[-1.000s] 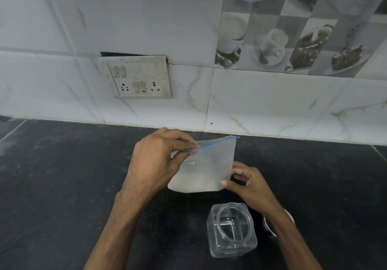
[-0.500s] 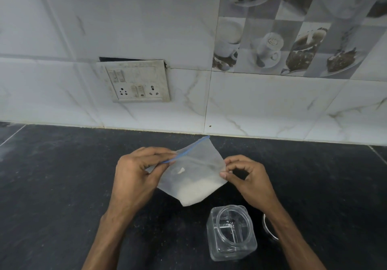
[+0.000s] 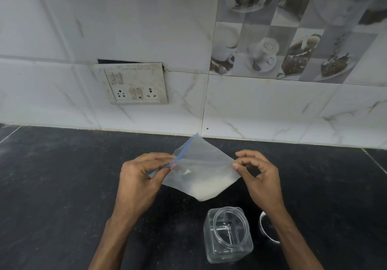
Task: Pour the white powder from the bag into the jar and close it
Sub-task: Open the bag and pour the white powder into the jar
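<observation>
Pinched mid-frame above the black speckled counter (image 3: 62,186): thin frosted plastic bag (image 3: 201,165), left hand (image 3: 142,177) on its blue zip strip, right hand (image 3: 259,177) on the opposite corner. Held white powder (image 3: 204,191) (heaped in its lowest corner). Stood lower centre: clear squarish jar (image 3: 228,236), round-mouthed.

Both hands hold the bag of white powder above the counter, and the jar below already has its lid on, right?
Not quite: the head view shows the jar open, with what looks like its lid lying beside it. The rest stands: the left hand and right hand hold the bag of white powder above the counter.
</observation>
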`<state>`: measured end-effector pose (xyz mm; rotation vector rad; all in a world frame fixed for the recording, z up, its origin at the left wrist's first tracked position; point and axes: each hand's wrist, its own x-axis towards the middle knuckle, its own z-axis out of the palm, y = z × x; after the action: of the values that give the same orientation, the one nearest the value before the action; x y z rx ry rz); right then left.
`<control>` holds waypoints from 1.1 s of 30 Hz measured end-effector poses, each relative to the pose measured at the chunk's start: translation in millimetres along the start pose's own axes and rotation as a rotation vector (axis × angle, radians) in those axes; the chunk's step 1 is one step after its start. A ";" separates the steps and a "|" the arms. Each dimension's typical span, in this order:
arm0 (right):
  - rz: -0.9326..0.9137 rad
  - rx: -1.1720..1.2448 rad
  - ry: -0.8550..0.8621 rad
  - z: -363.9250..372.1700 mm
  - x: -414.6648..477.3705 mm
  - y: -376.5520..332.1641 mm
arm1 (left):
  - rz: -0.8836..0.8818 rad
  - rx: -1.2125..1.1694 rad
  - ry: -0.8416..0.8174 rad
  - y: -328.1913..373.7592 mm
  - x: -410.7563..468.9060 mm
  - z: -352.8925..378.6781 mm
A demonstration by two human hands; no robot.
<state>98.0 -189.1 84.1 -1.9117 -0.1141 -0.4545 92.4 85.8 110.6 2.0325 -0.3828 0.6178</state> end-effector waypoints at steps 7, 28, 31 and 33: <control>-0.080 -0.081 0.028 -0.2 -3.2 -12.5 | -0.019 -0.063 0.042 2.0 -4.6 -0.5; -0.130 -0.148 0.155 1.9 -5.0 -24.3 | -0.020 -0.115 0.071 5.4 -10.8 1.9; -0.109 -0.168 0.066 2.6 -2.9 -22.7 | -0.018 -0.083 0.058 5.4 -11.9 4.7; -0.113 -0.165 0.117 2.0 -1.8 -22.8 | -0.018 -0.091 0.072 5.4 -11.3 5.3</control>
<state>90.2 -178.4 102.8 -2.0413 -0.1114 -0.6687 81.8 78.7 105.8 1.9191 -0.3438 0.6497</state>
